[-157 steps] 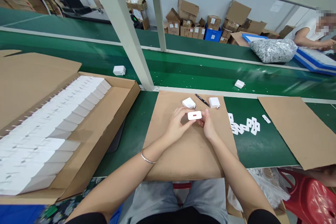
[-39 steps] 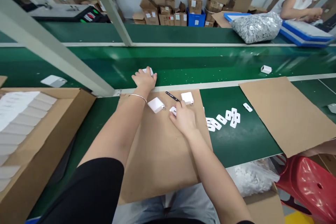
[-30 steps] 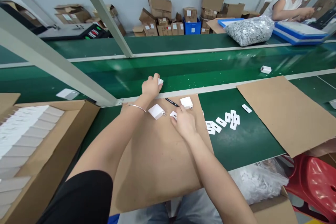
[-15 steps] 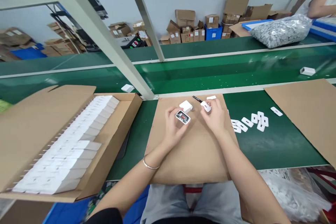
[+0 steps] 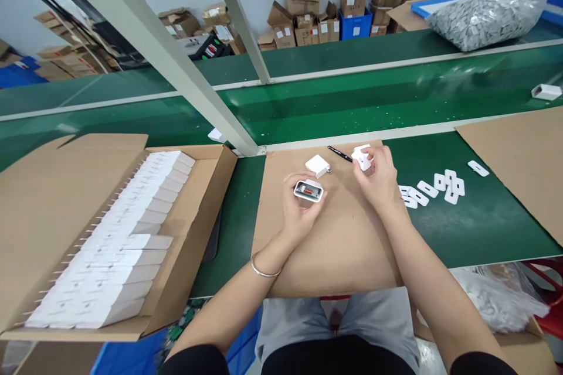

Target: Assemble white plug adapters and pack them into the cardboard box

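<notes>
My left hand (image 5: 295, 209) grips a white plug-charger housing (image 5: 308, 198) with its open end toward me; metal and reddish parts show inside. My right hand (image 5: 382, 180) pinches a small white slotted end cover (image 5: 361, 160) above the cardboard sheet (image 5: 334, 234). Another white piece (image 5: 362, 147) lies just behind that cover, partly hidden. A black pen-like tool (image 5: 339, 153) lies left of my right fingers. Between the hands, farther back, rests a white charger (image 5: 317, 165) with metal prongs. Several loose white covers (image 5: 427, 188) lie on the green surface to the right.
A long cardboard box (image 5: 185, 246) with rows of white chargers (image 5: 132, 246) stands at left. A slanted metal post (image 5: 176, 64) rises behind it. Another cardboard sheet (image 5: 519, 158) lies at right. A clear bag of small pieces (image 5: 488, 14) sits on the far ledge.
My right hand has moved right and slightly away from the tool with the cover. My left hand has turned the housing more level. The view has shifted downward.
</notes>
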Motion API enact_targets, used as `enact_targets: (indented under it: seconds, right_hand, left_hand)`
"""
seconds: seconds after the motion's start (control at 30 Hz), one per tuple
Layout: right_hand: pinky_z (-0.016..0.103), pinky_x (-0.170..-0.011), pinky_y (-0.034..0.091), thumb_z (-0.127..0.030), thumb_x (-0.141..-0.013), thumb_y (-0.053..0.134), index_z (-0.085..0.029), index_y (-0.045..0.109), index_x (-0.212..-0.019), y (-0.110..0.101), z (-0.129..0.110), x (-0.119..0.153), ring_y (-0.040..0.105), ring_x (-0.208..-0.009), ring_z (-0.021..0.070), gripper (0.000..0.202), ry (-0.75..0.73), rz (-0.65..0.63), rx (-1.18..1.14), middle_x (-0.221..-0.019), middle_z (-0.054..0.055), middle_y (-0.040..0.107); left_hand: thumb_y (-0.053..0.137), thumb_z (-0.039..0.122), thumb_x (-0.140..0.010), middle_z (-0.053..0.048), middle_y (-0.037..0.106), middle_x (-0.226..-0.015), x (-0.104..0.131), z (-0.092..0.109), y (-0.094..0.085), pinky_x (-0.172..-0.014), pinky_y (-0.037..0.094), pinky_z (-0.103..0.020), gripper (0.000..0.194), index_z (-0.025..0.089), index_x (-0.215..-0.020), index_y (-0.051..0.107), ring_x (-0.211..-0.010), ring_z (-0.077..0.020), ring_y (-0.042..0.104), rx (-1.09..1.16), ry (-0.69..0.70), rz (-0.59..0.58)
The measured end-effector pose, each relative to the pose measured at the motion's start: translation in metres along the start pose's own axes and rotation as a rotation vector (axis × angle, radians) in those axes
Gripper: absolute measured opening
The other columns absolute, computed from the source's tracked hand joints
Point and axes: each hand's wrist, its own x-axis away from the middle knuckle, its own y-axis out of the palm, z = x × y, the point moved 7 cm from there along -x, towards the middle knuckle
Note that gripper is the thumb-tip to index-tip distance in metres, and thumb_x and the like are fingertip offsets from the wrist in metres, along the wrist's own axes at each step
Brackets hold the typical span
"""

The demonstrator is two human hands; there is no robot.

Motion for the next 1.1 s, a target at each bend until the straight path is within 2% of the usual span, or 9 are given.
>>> enact_targets:
  seconds: [0.13,0.27,0.33,0.47,0.6,0.73,0.87,0.97,1.1]
  right_hand:
    - [0.028,-0.058,0.043,-0.035,-0.092,0.064,-0.021,0.064,-0.109,-0.003,-0.006,0.001,0.060,-0.077,0.0165,0.022,-0.061,0.030,-0.010,-0.097,0.005,0.060]
    - [0.030,-0.058,0.046,-0.041,-0.096,0.060,-0.021,0.062,-0.112,-0.005,-0.024,0.008,0.059,-0.076,0.0178,0.026,-0.121,0.030,-0.055,-0.096,0.007,0.061]
    - [0.031,-0.061,0.049,-0.045,-0.096,0.058,-0.021,0.062,-0.113,0.000,-0.038,0.015,0.062,-0.082,0.0204,0.029,-0.160,-0.040,-0.084,-0.098,0.010,0.063]
    - [0.034,-0.072,0.056,-0.047,-0.098,0.055,-0.023,0.064,-0.119,0.023,-0.065,0.034,0.067,-0.098,0.0248,0.033,-0.224,-0.292,-0.153,-0.108,0.012,0.067]
    - [0.031,-0.069,0.055,-0.046,-0.101,0.053,-0.023,0.064,-0.125,0.038,-0.071,0.045,0.069,-0.096,0.0225,0.036,-0.221,-0.439,-0.175,-0.115,0.011,0.066]
    - [0.029,-0.066,0.053,-0.044,-0.100,0.055,-0.023,0.067,-0.124,0.037,-0.068,0.044,0.068,-0.094,0.0210,0.034,-0.224,-0.410,-0.192,-0.114,0.011,0.064]
    - [0.028,-0.063,0.052,-0.043,-0.100,0.057,-0.023,0.071,-0.119,0.034,-0.068,0.043,0.066,-0.089,0.0192,0.031,-0.253,-0.363,-0.206,-0.109,0.010,0.063]
    - [0.027,-0.059,0.049,-0.041,-0.098,0.058,-0.024,0.073,-0.116,0.035,-0.067,0.045,0.063,-0.083,0.0177,0.029,-0.252,-0.353,-0.160,-0.103,0.009,0.062]
    - [0.028,-0.063,0.051,-0.035,-0.092,0.060,-0.025,0.071,-0.118,0.037,-0.068,0.047,0.062,-0.084,0.0179,0.030,-0.232,-0.384,-0.160,-0.104,0.008,0.061]
  left_hand:
    - [0.077,0.022,-0.088,-0.008,0.060,-0.118,-0.002,0.003,0.002,-0.107,0.049,-0.048,0.044,0.026,-0.119,0.046,-0.120,-0.0233,0.064,0.127,-0.002,0.025]
    - [0.075,0.022,-0.088,-0.005,0.058,-0.112,0.002,-0.008,0.004,-0.101,0.051,-0.043,0.043,0.026,-0.118,0.045,-0.110,-0.0213,0.065,0.127,-0.111,0.005]
    - [0.074,0.021,-0.088,-0.005,0.056,-0.110,0.005,-0.015,0.004,-0.094,0.051,-0.038,0.040,0.024,-0.118,0.047,-0.103,-0.0195,0.062,0.047,-0.176,-0.029]
    - [0.070,0.021,-0.086,-0.006,0.055,-0.112,0.012,-0.023,0.010,-0.088,0.048,-0.035,0.040,0.023,-0.120,0.050,-0.101,-0.0206,0.058,-0.084,-0.250,-0.141]
    - [0.067,0.019,-0.084,-0.006,0.054,-0.111,0.014,-0.024,0.015,-0.085,0.048,-0.035,0.044,0.024,-0.124,0.049,-0.100,-0.0218,0.057,-0.096,-0.271,-0.187]
    - [0.067,0.022,-0.083,-0.008,0.050,-0.114,0.014,-0.022,0.016,-0.086,0.050,-0.036,0.049,0.024,-0.127,0.045,-0.102,-0.0230,0.057,-0.049,-0.244,-0.229]
    - [0.059,0.040,-0.092,-0.010,0.047,-0.120,0.017,-0.022,0.017,-0.099,0.049,-0.044,0.046,0.026,-0.132,0.044,-0.114,-0.0276,0.054,0.106,-0.240,-0.322]
    - [0.042,0.054,-0.101,-0.010,0.050,-0.122,0.022,-0.027,0.017,-0.102,0.048,-0.044,0.041,0.026,-0.131,0.046,-0.117,-0.0268,0.054,0.228,-0.345,-0.266]
    - [0.038,0.055,-0.104,-0.007,0.056,-0.111,0.026,-0.031,0.019,-0.093,0.051,-0.037,0.036,0.026,-0.119,0.051,-0.101,-0.0215,0.058,0.227,-0.476,-0.167]
